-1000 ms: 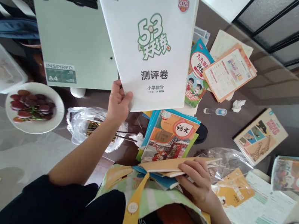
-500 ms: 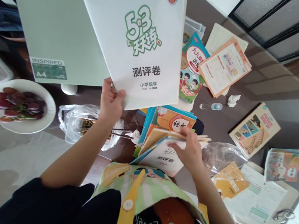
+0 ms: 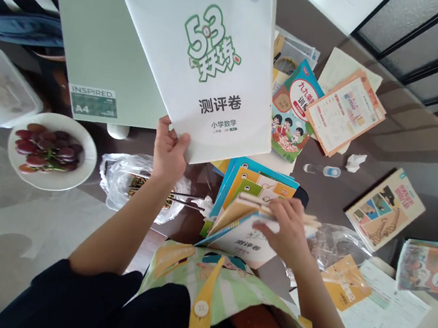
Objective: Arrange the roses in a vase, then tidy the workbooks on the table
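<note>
The left hand (image 3: 169,153) grips the lower edge of a large white 5·3 math test booklet (image 3: 214,58), holding it up, tilted over a pale green A4 folder (image 3: 104,51). The right hand (image 3: 287,233) is closed too, its fingers pinching a fanned stack of thin booklets (image 3: 243,234) just above a striped apron (image 3: 225,281). A second ago that stack lay nearly shut; now its pages splay apart, with a test-paper cover showing below the fingers. Just beyond it, a pile of textbooks (image 3: 256,192) sits on the dark glass surface (image 3: 415,134), near a multiplication workbook (image 3: 292,109). A plate of red grapes (image 3: 52,151) stands further left.
</note>
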A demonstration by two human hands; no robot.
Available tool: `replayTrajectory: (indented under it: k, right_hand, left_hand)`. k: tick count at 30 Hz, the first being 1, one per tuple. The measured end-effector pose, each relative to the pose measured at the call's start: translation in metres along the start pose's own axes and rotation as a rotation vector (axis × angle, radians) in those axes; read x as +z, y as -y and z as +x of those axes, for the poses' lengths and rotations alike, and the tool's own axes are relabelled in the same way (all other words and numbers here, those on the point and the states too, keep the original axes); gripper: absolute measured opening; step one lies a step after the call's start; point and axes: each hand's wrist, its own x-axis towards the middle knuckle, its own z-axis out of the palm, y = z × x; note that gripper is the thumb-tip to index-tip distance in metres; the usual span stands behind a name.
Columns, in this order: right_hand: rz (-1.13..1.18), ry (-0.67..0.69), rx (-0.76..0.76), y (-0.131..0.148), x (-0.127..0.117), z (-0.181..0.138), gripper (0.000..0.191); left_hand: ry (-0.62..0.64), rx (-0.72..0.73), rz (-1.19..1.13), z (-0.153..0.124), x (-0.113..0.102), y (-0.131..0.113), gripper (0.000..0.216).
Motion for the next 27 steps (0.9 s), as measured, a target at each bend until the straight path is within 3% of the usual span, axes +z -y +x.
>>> replayTrajectory:
  k: [4, 7, 11, 17, 27]
  right_hand:
    - [0.065, -0.018, -0.11, 0.034, -0.026, -0.038, 0.016]
    - [0.102, -0.014, -0.107, 0.041, -0.029, -0.044, 0.018]
    - [0.018, -0.017, -0.031, 0.032, -0.022, -0.027, 0.023]
    - [0.004, -0.07, -0.055, 0.003, -0.005, -0.004, 0.031]
    - [0.133, -0.129, -0.106, -0.015, 0.006, -0.009, 0.05]
  left_hand:
    - [0.006, -0.028, -0.023, -0.001, 0.003, 0.003, 0.044]
    - [0.029, -0.024, -0.037, -0.003, 0.008, 0.003, 0.041]
    - [0.05, -0.03, -0.038, -0.005, 0.013, 0.0, 0.041]
    - [0.041, -0.016, -0.036, -0.009, 0.01, -0.007, 0.04]
    - [0.024, -0.025, -0.034, -0.012, 0.003, -0.004, 0.04]
